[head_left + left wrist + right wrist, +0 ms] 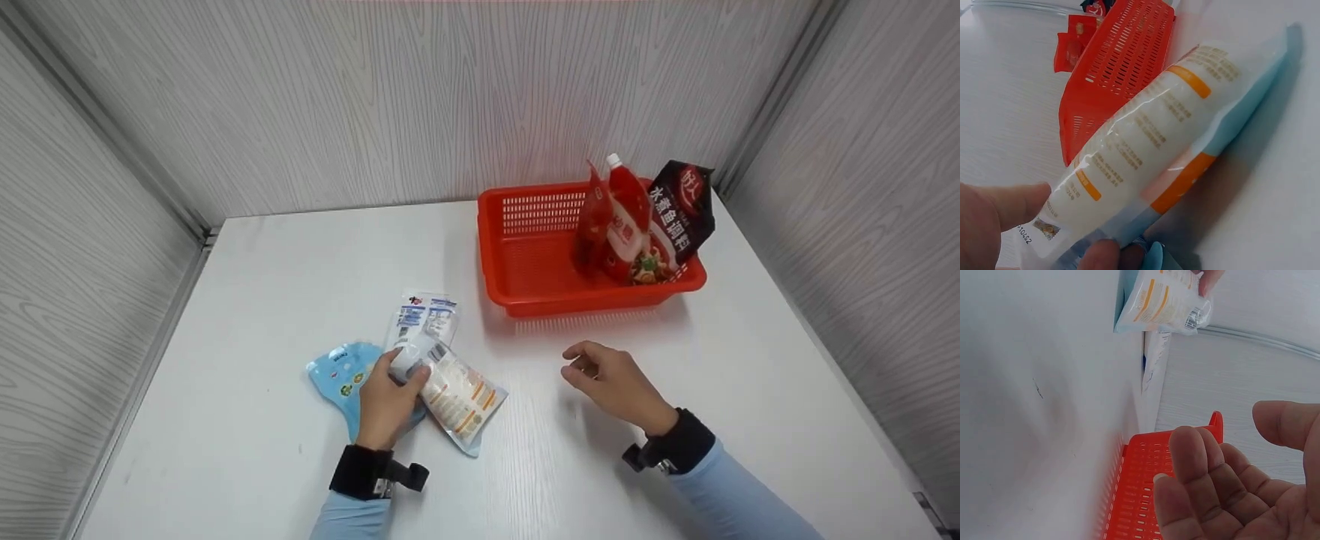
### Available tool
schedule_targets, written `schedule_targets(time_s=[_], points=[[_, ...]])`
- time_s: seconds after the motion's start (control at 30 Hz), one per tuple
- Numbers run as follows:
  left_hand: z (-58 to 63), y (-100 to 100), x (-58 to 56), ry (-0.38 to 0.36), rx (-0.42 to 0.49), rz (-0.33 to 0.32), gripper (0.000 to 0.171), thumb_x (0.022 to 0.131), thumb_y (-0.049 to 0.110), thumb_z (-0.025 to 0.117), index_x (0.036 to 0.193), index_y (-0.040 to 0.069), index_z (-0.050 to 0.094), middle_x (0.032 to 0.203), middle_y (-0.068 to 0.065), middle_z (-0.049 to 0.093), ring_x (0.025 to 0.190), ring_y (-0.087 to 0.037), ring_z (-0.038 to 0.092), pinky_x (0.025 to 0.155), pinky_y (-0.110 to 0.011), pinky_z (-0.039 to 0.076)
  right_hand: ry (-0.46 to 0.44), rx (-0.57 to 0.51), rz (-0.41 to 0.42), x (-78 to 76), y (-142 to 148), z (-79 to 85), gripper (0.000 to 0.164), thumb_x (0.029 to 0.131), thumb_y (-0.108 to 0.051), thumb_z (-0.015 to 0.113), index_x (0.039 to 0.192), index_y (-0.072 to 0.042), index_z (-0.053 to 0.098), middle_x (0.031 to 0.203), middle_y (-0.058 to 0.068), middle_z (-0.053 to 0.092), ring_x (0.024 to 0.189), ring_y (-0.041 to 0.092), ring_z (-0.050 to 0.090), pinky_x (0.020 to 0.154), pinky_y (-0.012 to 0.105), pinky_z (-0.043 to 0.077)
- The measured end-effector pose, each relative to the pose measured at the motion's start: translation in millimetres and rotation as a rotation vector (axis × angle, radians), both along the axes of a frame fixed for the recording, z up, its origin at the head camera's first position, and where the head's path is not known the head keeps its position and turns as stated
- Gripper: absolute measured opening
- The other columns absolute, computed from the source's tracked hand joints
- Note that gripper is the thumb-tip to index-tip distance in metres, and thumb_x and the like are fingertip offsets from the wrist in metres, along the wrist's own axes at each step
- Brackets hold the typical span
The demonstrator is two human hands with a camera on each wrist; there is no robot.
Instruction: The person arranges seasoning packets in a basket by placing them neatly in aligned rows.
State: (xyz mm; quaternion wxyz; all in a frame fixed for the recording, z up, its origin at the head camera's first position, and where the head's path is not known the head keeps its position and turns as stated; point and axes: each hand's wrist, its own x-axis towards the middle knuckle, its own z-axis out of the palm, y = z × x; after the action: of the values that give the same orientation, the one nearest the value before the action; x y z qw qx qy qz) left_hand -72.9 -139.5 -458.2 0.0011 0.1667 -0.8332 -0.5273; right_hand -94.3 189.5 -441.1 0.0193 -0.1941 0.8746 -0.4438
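Observation:
My left hand [388, 405] pinches the top end of a white pouch with orange print [459, 397] between thumb and fingers. In the left wrist view the same pouch [1140, 135] slants across the picture, its edge light blue. Under and behind it lie a white packet with blue print [411, 315] and a light blue pouch [341, 375], partly covered by the hand. My right hand [611, 379] hovers over the table in front of the red basket, holding nothing; its fingers are loosely bent, thumb apart, in the right wrist view.
A red plastic basket [525, 307] stands at the back right of the white table [285, 262]. In its right side are a red pouch with a white cap [626, 225] and a black seasoning pouch [682, 206]. Pale wood-grain walls [375, 105] enclose the table at the back and sides.

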Motion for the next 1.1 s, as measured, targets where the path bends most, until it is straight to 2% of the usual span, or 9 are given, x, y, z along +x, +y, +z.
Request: schedule_targets(time_s=[0.17, 0.27, 0.4, 0.57, 0.8, 1.1], points=[[1.4, 2, -1.5, 0.035, -0.049, 0.008, 0.053, 0.086, 0.027, 0.063, 0.132, 0.01, 0.043, 0.111, -0.012, 0.056, 0.088, -0.022, 0.056, 0.065, -0.031, 0.047, 0.004, -0.015, 0.002, 0.1, 0, -0.2, 0.02, 0.087, -0.029, 0.062, 0.103, -0.016, 0.061, 0.081, -0.007, 0.062, 0.073, 0.01, 0.056, 0.068, 0.03, 0.048], [2.4, 4, -1.0, 0.05, -0.073, 0.011, 0.051, 0.087, 0.026, 0.063, 0.131, 0.009, 0.043, 0.101, -0.012, 0.058, 0.082, -0.022, 0.056, 0.062, -0.031, 0.046, -0.004, -0.028, 0.001, -0.7, 1, 1.1, 0.02, 0.088, -0.029, 0.062, 0.103, -0.016, 0.061, 0.08, -0.007, 0.062, 0.072, 0.01, 0.057, 0.068, 0.029, 0.049], [4.9, 9, 0.0, 0.056, -0.062, 0.014, 0.044, 0.088, 0.023, 0.061, 0.126, 0.01, 0.044, 0.091, -0.009, 0.056, 0.074, -0.021, 0.054, 0.057, -0.031, 0.044, -0.024, -0.045, -0.007, -1.7, 2, 2.9, 0.019, 0.088, -0.028, 0.062, 0.102, -0.016, 0.061, 0.078, -0.006, 0.063, 0.07, 0.01, 0.057, 0.067, 0.03, 0.05], [10.1, 14, 0.8, 0.075, -0.023, 0.025, 0.037, 0.088, 0.02, 0.061, 0.121, 0.012, 0.046, 0.09, -0.009, 0.055, 0.073, -0.021, 0.053, 0.056, -0.03, 0.043, -0.048, -0.058, -0.005, -1.6, 3, 4.6, 0.019, 0.088, -0.027, 0.062, 0.103, -0.016, 0.061, 0.079, -0.004, 0.063, 0.07, 0.009, 0.058, 0.066, 0.03, 0.05], [23.0, 23, 2.9, 0.154, -0.026, 0.043, 0.037, 0.087, 0.02, 0.062, 0.12, 0.012, 0.048, 0.083, -0.009, 0.056, 0.067, -0.02, 0.052, 0.052, -0.031, 0.042, -0.049, -0.087, 0.012, -0.9, 3, 10.1, 0.018, 0.088, -0.025, 0.062, 0.103, -0.016, 0.06, 0.075, -0.002, 0.062, 0.069, 0.01, 0.058, 0.065, 0.03, 0.049], [50.6, 40, 8.1, 0.216, 0.199, 0.03, 0.03, 0.087, 0.016, 0.062, 0.114, 0.014, 0.05, 0.087, -0.011, 0.06, 0.071, -0.023, 0.06, 0.057, -0.037, 0.052, -0.103, -0.113, 0.039, -0.4, -4, 12.3, 0.021, 0.088, -0.031, 0.061, 0.104, -0.017, 0.06, 0.076, -0.004, 0.062, 0.07, 0.015, 0.059, 0.064, 0.031, 0.05]])
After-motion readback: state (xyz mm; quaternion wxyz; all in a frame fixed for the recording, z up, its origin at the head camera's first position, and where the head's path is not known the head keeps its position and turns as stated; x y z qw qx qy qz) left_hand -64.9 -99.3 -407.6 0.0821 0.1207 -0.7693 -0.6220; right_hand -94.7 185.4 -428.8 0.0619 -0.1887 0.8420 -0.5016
